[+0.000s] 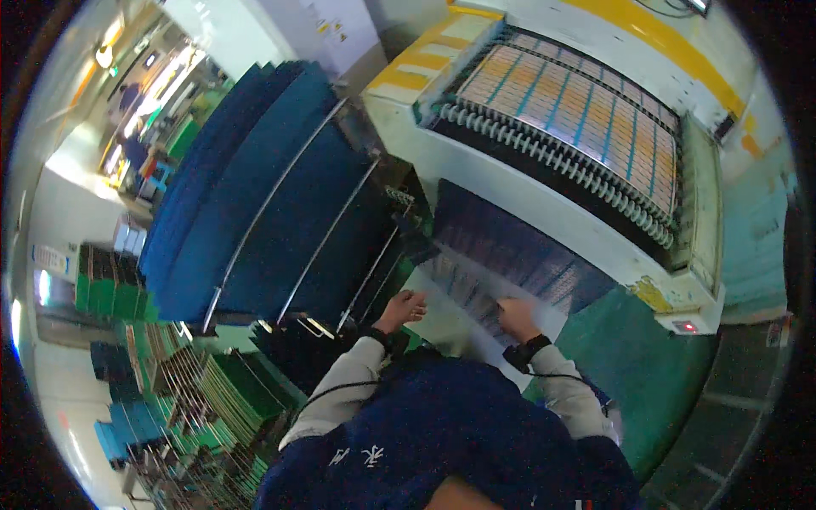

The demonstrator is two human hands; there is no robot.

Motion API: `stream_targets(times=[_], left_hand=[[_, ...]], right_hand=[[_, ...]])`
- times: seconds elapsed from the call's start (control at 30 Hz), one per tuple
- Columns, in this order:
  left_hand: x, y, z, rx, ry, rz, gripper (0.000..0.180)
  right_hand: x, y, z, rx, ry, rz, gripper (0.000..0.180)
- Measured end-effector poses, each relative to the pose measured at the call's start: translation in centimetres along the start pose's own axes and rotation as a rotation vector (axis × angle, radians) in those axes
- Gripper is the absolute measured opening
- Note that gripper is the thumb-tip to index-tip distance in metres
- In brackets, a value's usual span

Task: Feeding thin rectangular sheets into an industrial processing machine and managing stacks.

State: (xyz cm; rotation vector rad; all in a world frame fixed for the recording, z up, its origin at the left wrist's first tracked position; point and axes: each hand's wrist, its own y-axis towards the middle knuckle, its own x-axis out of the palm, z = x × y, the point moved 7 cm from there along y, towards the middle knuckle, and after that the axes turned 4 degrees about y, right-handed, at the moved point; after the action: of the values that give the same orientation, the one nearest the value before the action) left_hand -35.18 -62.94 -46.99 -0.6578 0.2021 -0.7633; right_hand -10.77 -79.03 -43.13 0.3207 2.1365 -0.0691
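Note:
My left hand (404, 310) is in front of me with its fingers curled in; nothing shows between them. It hovers beside the left edge of a pale flat surface (449, 321). My right hand (518, 317) is closed, its knuckles over a dark sheet-like panel with a fine light pattern (463, 289). Whether the fingers pinch this panel is hidden. Beyond both hands a wider dark blue sheet (510, 242) slopes below the machine's front. Each wrist wears a black band with a cord along the sleeve.
A white machine (544, 200) with a roller row (552, 166) and yellow-striped corner stands ahead. At left, a rack with metal rods (293, 200) holds large dark blue sheets (246, 170). Green-edged stacked boards (242, 395) lie lower left. Green floor (633, 365) shows at right.

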Motion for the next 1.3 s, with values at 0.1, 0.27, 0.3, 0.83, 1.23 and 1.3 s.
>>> stream_targets(times=[0.1, 0.27, 0.3, 0.83, 1.23, 1.3], left_hand=[[0.7, 2.1, -0.9, -0.013, -0.033, 0.001, 0.053], [0.3, 2.6, -1.1, -0.018, -0.037, 0.069, 0.060], [0.0, 2.7, -1.7, -0.014, -0.023, 0.086, 0.062], [0.2, 0.8, -0.8, 0.026, 0.068, 0.229, 0.056], [-0.1, 1.0, -0.8, -0.040, 0.165, 0.156, 0.062], [0.4, 2.1, -1.5, -0.057, 0.126, 0.117, 0.062]], right_hand=[[2.8, -1.2, -0.3, -0.032, -0.029, -0.093, 0.012], [4.2, -2.1, -0.6, 0.027, 0.047, -0.208, 0.017], [4.5, -2.2, -0.4, 0.024, 0.072, -0.193, 0.020], [5.1, 1.3, 1.0, 0.329, 0.391, -0.209, 0.055], [3.8, 3.7, -2.1, 0.091, 0.087, -0.241, 0.042], [4.4, 3.7, -0.5, 0.080, 0.057, -0.192, 0.036]])
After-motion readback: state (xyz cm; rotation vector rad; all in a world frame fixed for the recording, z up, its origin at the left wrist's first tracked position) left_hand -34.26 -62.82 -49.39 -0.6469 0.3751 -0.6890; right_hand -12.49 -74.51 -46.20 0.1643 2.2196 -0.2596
